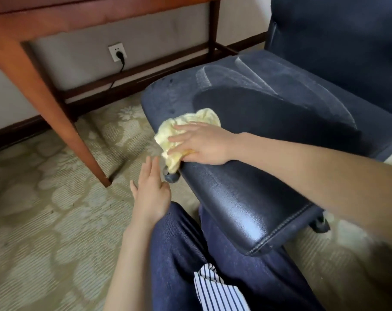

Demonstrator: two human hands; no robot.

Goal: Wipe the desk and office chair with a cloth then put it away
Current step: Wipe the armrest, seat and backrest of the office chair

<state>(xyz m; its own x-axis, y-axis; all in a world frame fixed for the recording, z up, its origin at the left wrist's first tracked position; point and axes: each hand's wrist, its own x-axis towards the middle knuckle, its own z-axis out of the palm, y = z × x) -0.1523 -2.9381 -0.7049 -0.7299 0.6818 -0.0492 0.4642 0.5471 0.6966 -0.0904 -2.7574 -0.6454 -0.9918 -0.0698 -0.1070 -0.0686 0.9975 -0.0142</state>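
Patterned beige carpet [44, 221] runs under the reddish wooden table [33, 70], beside our dark blue padded office chair [280, 113]. Our right hand [204, 145] presses flat, fingers spread, on the crumpled yellow cloth [186, 124] at the front end of the chair's armrest [246, 203]. Our left hand [151, 194] hovers open below that end, touching nothing. We judge the overhanging cloth could slip off the end under a sideways push.
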